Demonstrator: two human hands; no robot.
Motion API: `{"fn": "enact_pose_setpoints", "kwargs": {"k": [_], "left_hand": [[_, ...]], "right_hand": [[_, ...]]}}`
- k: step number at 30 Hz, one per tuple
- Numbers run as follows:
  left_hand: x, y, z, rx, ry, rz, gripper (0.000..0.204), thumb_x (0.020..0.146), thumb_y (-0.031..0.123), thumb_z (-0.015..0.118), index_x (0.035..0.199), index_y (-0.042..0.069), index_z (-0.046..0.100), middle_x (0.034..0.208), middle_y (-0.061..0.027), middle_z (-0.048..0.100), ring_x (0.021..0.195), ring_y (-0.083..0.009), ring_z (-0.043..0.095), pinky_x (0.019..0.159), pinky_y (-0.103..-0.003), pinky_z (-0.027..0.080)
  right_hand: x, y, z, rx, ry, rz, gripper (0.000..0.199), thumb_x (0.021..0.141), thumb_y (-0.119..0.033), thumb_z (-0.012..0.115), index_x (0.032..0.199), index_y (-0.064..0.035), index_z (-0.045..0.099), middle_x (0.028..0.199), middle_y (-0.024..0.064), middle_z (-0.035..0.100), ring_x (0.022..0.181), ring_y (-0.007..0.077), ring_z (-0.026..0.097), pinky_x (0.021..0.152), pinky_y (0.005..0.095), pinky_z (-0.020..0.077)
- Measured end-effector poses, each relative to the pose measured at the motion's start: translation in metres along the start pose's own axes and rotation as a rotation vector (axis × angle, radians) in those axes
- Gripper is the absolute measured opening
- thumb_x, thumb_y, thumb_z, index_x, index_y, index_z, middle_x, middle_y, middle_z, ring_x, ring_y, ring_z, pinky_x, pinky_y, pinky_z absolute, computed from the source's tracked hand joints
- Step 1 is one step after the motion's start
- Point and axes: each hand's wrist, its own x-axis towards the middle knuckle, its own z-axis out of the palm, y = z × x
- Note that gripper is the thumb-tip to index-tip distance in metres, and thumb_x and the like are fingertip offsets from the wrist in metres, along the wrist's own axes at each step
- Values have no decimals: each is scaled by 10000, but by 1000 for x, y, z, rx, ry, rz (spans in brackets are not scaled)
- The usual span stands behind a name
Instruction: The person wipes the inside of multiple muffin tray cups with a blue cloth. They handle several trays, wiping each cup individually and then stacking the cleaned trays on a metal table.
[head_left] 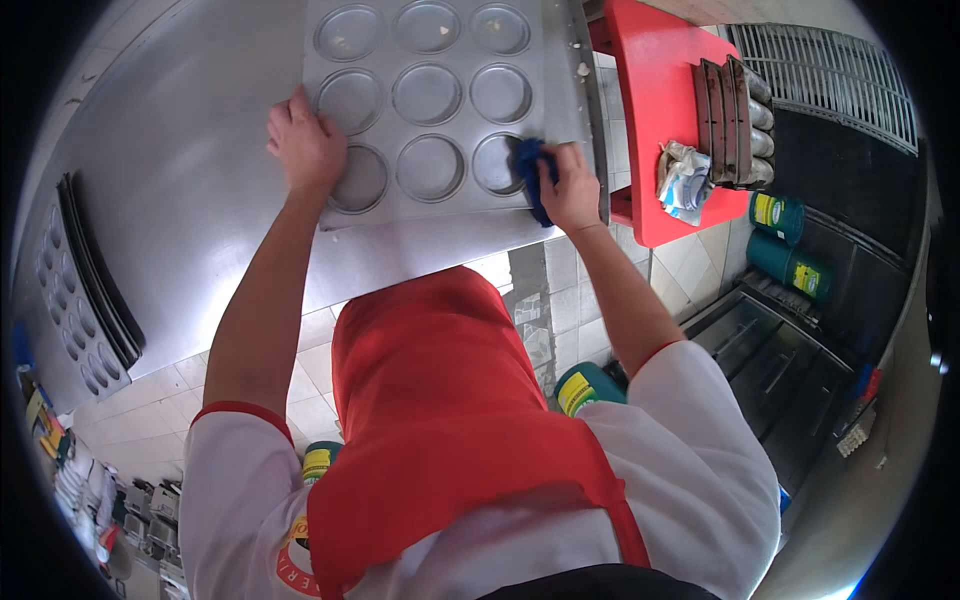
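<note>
Tray [440, 60], metal with round wells in rows of three, lies flat on steel table [200, 180], near its right edge. Head view: left hand [306, 145] spread palm-down on tray's near-left corner, fingers flat, gripping nothing. Right hand [570, 185] closed around blue cloth [528, 170], pressing it into near-right well. Both forearms reach up from lower frame. More trays [85, 290] stacked at table's left end. Red board [655, 110] to the right carries dark moulds [730, 120] and crumpled wrapper [683, 182]. Green cans [785, 240] on floor beyond.
</note>
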Motion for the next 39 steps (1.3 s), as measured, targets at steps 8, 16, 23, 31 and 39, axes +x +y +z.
{"fn": "enact_pose_setpoints", "kwargs": {"k": [8,16,23,31,39], "left_hand": [[4,-1,6,-7,19,-32,530,913,187,598,1423,63,520,1343,-177,488,1286,-372,449,1062,-555,332],[6,-7,0,-52,37,0,540,897,175,622,1417,58,532,1328,-186,513,1287,-378,471,1060,-576,344],[-1,6,-5,-147,23,-62,556,880,158,632,1411,37,520,1330,-182,500,1295,-366,448,1078,-538,329],[8,1,-4,-144,51,-59,546,863,139,654,1381,16,533,1307,-191,527,1274,-371,487,1061,-530,367],[38,28,-88,-876,-263,-190,565,834,93,690,1357,-28,512,1145,-170,689,1003,-277,663,885,-348,507]], "right_hand": [[-30,-181,116,128,165,-272,418,722,-70,706,1131,-102,624,1057,121,627,1002,327,639,804,448,559],[-50,-77,56,-69,-10,96,272,821,-103,671,1082,-100,595,1070,141,614,963,375,667,748,510,567],[-65,-162,103,78,20,-6,322,831,-95,650,1148,-101,594,1101,144,636,956,378,676,770,504,562],[-58,-99,54,29,29,135,373,835,-88,625,1207,-103,625,1225,138,653,1131,366,651,909,483,559],[-92,-90,-46,255,3,-286,411,811,-87,726,1214,-37,661,1120,214,667,1061,404,677,944,481,539]]}}
